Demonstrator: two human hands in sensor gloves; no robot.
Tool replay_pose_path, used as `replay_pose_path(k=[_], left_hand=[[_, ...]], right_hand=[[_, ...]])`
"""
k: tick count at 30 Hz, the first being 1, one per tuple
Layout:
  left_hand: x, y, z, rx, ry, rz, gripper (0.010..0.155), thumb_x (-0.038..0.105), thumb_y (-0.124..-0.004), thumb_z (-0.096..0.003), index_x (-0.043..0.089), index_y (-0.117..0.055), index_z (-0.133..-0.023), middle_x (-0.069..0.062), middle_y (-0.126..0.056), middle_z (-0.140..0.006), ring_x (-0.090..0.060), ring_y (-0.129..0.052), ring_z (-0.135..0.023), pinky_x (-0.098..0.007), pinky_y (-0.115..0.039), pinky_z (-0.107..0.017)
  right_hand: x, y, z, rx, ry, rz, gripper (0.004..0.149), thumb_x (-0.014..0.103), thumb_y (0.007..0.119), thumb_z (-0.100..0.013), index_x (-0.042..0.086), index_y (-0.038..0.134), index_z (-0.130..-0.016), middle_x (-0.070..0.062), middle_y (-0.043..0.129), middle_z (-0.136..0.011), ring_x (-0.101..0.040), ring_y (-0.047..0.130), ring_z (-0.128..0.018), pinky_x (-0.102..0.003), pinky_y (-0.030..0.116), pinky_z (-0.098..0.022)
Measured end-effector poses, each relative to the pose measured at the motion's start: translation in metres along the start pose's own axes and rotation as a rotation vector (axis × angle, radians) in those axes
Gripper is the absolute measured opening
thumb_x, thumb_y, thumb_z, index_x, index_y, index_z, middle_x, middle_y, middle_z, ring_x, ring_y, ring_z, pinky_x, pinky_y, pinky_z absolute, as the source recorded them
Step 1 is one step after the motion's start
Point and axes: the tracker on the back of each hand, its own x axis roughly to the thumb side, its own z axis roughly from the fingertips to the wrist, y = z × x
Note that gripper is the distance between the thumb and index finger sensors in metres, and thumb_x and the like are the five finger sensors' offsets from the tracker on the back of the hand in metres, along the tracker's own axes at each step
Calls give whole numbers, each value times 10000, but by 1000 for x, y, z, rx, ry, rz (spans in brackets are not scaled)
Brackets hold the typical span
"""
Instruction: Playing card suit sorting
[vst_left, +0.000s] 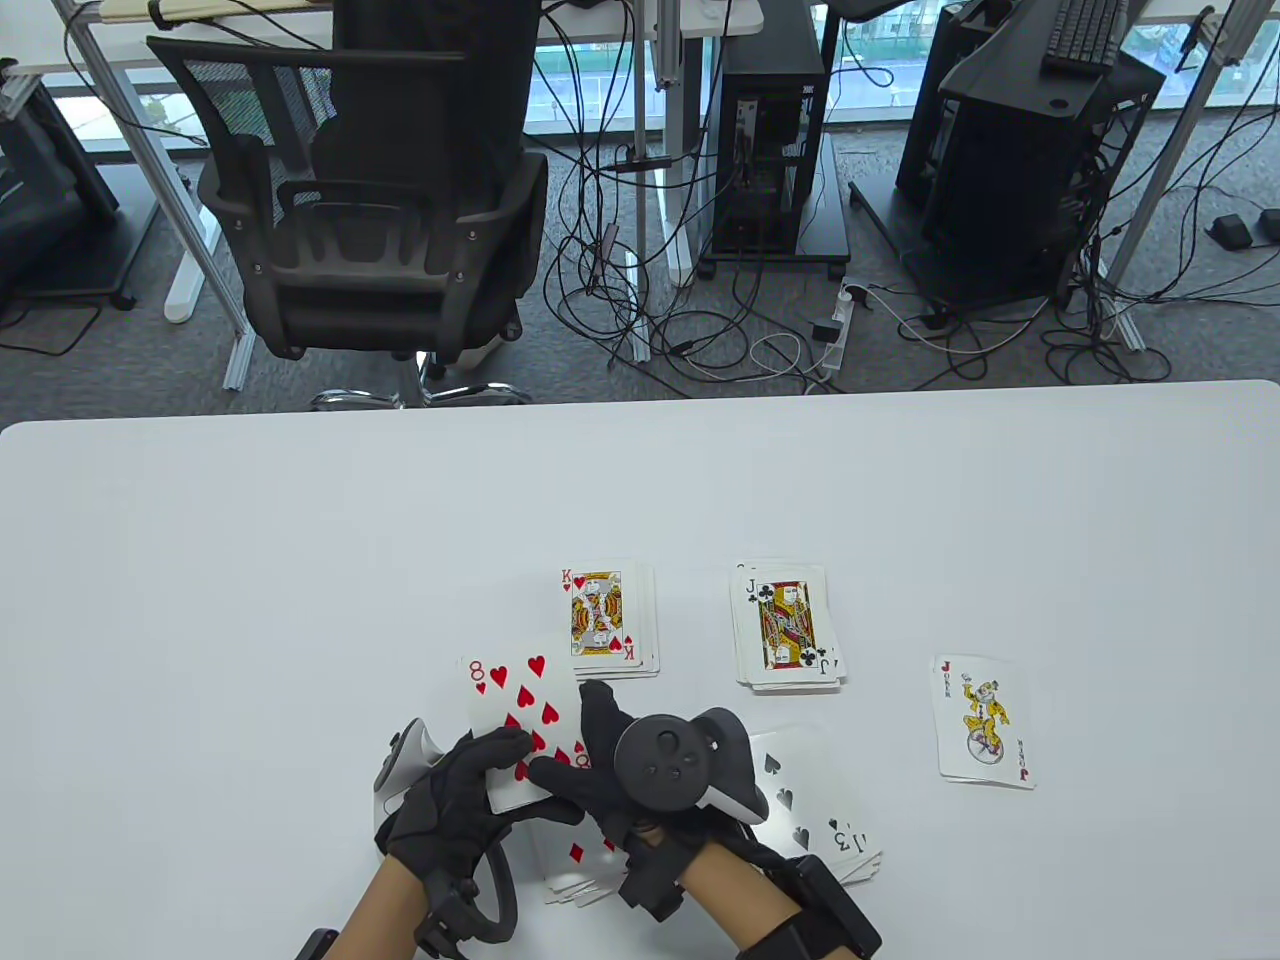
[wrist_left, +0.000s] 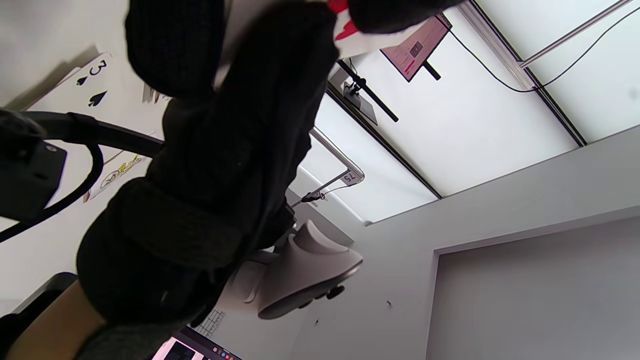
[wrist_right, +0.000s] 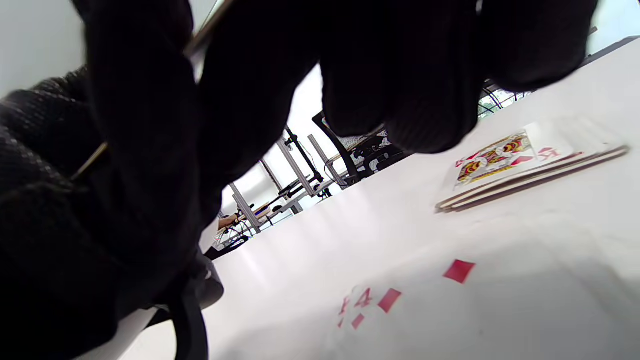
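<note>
An eight of hearts (vst_left: 515, 695) is held face up just above the table. My left hand (vst_left: 470, 780) grips its near end, fingers curled over it. My right hand (vst_left: 585, 750) pinches its right edge between thumb and forefinger. I cannot tell whether more cards lie under it in the left hand. A hearts pile (vst_left: 607, 620) topped by a king lies just beyond, also visible as the hearts pile (wrist_right: 520, 160). Right of that is a clubs pile (vst_left: 787, 627) topped by a jack. A spades pile (vst_left: 822, 812) showing a three lies by my right wrist. A diamonds pile (vst_left: 575, 868) sits under my hands, its top card (wrist_right: 380, 300) a four.
A joker (vst_left: 985, 722) lies alone, face up, at the right of the white table (vst_left: 250, 560). Past the far edge stand a black office chair (vst_left: 370, 200), computer towers and loose cables on the floor.
</note>
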Motion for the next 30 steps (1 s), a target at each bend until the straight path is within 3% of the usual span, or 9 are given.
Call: replay_pose_path(k=[8, 14, 22, 30], left_hand=[[0, 2, 0, 15, 9, -32, 487, 388, -582, -637, 256, -421, -1077, -51, -550, -1116, -336, -716, -996, -461, -783, -609], [1, 2, 0, 9, 2, -21, 486, 384, -581, -636, 253, -421, -1077, -56, -551, -1114, -336, -721, -992, -456, -791, -602], [3, 2, 1, 10, -16, 0, 484, 379, -574, -635, 252, -420, -1076, -57, -555, -1111, -335, -727, -988, -453, -793, -600], [17, 10, 8, 50, -99, 35, 485, 384, -568, -638, 257, -410, -1079, -51, -549, -1116, -327, -728, -991, -447, -791, -607]], right_hand=[[-17, -6, 4, -73, 64, -87, 828, 450, 749, -505, -234, 499, -900, -226, 843, -637, -454, 895, -505, -637, 734, -447], [-21, -16, 5, -145, 85, -169, 615, 337, 774, -490, -180, 667, -805, -110, 916, -463, -327, 968, -350, -544, 815, -380], [-24, -32, 3, -189, 97, -185, 406, 215, 706, -519, -134, 759, -718, -60, 935, -362, -266, 984, -246, -503, 844, -340], [-36, -65, 1, -286, 137, -325, 382, 188, 674, -524, -139, 769, -699, -57, 933, -337, -249, 983, -215, -484, 855, -324]])
